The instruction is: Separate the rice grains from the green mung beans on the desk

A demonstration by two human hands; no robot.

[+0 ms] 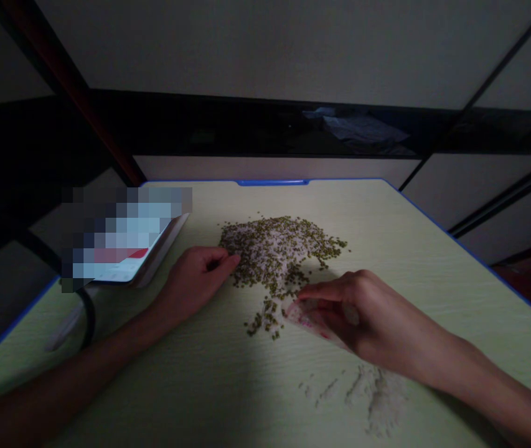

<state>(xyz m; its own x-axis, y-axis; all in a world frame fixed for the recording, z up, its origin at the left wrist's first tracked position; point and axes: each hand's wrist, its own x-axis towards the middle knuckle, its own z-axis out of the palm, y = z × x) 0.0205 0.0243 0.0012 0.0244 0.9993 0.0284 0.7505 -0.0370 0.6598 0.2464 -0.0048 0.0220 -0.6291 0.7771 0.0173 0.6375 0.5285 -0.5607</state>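
Observation:
A mixed pile of green mung beans and white rice grains (269, 246) lies spread on the pale wood-grain table (176, 392). Against the pile's left edge rests my left hand (202, 274), its fingers curled in and the thumb along them; whether anything is inside is hidden. My right hand (363, 317) pinches a thin, pale card-like piece with pink and red print (309, 320), held low over the table at the near right of the pile. Beside its tip is a small trail of loose beans (265, 320). Below my right hand lies a separate heap of white grains (384, 401).
A phone with a lit, partly blurred screen (120, 264) leans at the left, a dark cable (88, 317) near it. Blue edging with a handle (273, 182) borders the table's far side. Pale cabinet panels (274, 50) stand behind.

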